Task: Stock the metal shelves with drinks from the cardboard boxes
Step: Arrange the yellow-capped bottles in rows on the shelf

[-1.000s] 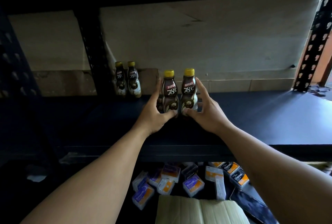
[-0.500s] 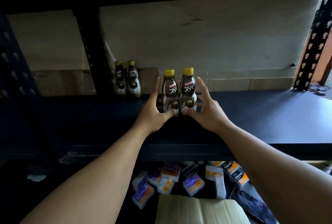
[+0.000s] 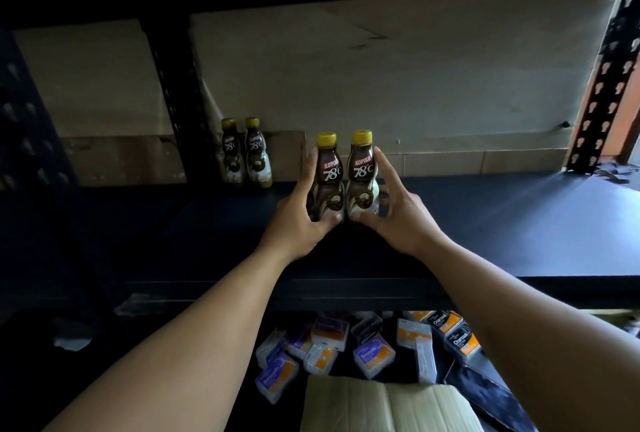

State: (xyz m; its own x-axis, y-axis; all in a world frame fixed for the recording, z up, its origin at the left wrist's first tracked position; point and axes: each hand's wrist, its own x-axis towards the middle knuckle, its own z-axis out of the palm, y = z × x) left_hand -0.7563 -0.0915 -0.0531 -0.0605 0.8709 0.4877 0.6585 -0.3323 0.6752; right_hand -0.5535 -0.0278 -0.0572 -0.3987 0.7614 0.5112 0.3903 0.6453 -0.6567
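Two bottles being set down on the shelf

The left hand (image 3: 298, 220) wraps the left bottle (image 3: 327, 182). The right hand (image 3: 398, 217), fingers spread, only touches the right bottle (image 3: 362, 178). Both stand between the hands on the shelf (image 3: 485, 223). Next, probably: let go without tipping them, then reach to the box (image 3: 381, 404) below the wrists.

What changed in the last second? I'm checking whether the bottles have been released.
The right hand has loosened: its fingers spread off the right bottle, index straight along its side. The left hand still grips the left bottle. Both bottles and the rear pair stayed put.
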